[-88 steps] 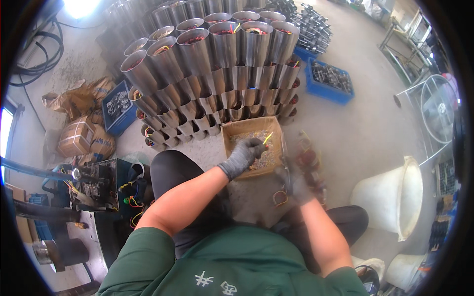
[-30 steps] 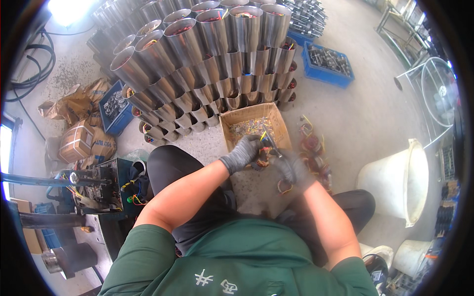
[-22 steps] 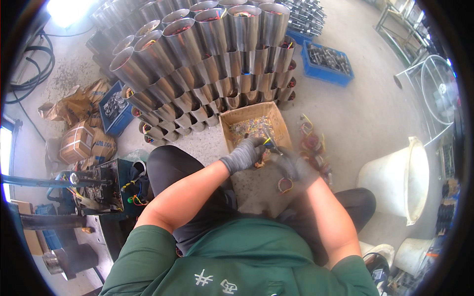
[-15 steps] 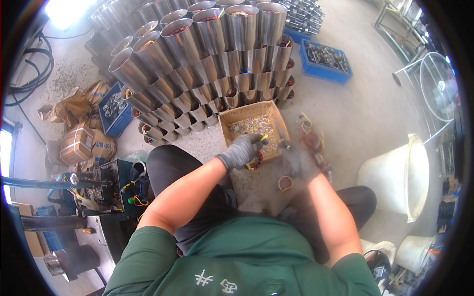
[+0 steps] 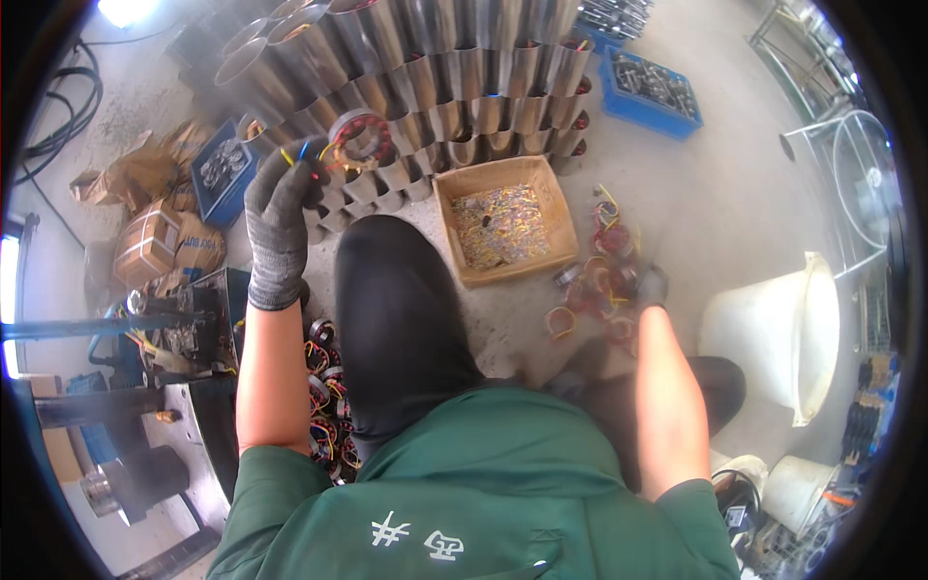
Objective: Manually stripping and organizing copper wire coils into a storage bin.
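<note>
My left hand (image 5: 280, 217), in a grey glove, is raised ahead on the left. Its fingers are closed on the coloured lead wires of a ring-shaped motor stator (image 5: 362, 141) with red windings. Yellow, blue and red wire ends stick out by the fingertips. Over to the right, my right hand (image 5: 653, 287), also gloved and smeared by motion, is beside a loose heap of stators (image 5: 605, 275) on the floor. Its fingers do not show clearly, nor whether it holds anything. A cardboard box (image 5: 563, 227) with many small coloured wire scraps stands between the hands.
Stacked steel cylinders (image 5: 464, 72) rise ahead. Blue crates (image 5: 650, 108) with metal parts stand behind right and at left. More stators (image 5: 329, 396) lie beside my left leg, near a machine (image 5: 184, 329). A white tub (image 5: 768, 333) is on the right.
My left hand has swung from above the box to the upper left, carrying the stator by its wires. The right hand has moved away rightward to the stator heap.
</note>
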`<state>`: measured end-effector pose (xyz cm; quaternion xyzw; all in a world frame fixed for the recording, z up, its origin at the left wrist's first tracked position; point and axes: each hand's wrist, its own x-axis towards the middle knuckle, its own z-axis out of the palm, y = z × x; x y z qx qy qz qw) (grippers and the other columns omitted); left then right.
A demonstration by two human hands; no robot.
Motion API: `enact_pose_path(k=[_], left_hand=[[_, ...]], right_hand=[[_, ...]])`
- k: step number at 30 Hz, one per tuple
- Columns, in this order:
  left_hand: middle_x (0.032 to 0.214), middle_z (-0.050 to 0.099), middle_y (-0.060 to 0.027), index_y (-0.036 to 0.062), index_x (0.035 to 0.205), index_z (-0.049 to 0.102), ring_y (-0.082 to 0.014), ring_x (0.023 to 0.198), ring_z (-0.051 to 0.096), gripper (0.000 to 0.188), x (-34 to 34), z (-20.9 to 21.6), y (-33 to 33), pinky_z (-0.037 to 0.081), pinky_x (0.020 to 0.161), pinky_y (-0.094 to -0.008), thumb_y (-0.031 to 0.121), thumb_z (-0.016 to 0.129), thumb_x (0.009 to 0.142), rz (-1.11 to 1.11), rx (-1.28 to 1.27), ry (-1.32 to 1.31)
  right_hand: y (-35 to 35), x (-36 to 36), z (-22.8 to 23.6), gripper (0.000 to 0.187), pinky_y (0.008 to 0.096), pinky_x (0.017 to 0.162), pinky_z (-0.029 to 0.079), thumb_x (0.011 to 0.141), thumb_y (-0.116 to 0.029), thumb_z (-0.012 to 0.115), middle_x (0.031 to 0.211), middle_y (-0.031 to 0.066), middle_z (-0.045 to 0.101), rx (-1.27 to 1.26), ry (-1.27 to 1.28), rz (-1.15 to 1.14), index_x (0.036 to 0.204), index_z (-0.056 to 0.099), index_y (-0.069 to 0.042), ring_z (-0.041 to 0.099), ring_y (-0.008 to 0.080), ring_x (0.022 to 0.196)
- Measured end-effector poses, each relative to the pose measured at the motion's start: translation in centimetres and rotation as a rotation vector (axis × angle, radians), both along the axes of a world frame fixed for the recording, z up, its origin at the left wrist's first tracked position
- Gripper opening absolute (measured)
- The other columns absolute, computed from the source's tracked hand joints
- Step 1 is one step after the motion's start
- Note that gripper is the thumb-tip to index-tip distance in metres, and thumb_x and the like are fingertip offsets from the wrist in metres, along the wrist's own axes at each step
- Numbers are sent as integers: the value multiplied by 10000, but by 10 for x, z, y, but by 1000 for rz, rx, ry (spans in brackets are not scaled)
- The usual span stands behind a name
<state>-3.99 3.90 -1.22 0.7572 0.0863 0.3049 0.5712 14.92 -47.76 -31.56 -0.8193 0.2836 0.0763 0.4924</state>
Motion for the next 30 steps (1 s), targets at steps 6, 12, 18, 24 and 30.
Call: enact_pose_path(k=[6, 12, 18, 24, 30], left_hand=[[821, 631, -15, 30, 1056, 668, -86, 682, 543, 231, -94, -42, 25, 446, 654, -221, 131, 580, 868, 188, -382, 303], [672, 576, -32, 70, 890, 623, -140, 551, 540, 157, -166, -155, 95, 441, 514, -278, -5, 640, 753, 478, -802, 494], [766, 630, -54, 92, 950, 632, -217, 690, 628, 115, -286, -263, 163, 515, 554, -372, 112, 578, 851, 520, -1062, 465], [882, 669, -77, 101, 1055, 631, -249, 833, 665, 220, -334, -336, 134, 564, 693, -412, 35, 660, 847, 285, -242, 949], [889, 667, -99, 55, 1067, 611, -245, 772, 664, 269, -334, -305, 106, 559, 664, -402, 36, 698, 814, 628, -729, 874]], right_hand=[[65, -66, 1, 470, 500, 873, 482, 804, -200, 588, 1139, 218, 657, -579, 84, 279, 1270, 548, -157, 616, 436, 1065], [30, -90, -54, 622, 363, 1016, 403, 879, -156, 615, 1334, 142, 563, -389, -397, 475, 1454, 398, -56, 556, 288, 1203], [48, -53, -97, 405, 323, 884, 465, 948, -216, 589, 1181, 117, 650, -297, -132, 464, 1308, 541, -35, 617, 231, 1052], [21, 3, -182, 317, 342, 742, 456, 946, -276, 551, 1026, 82, 666, -211, -189, 422, 1124, 626, -24, 580, 190, 837], [50, -9, -173, 224, 354, 673, 478, 862, -148, 536, 959, 126, 702, -352, -208, 393, 990, 677, -31, 628, 246, 784]])
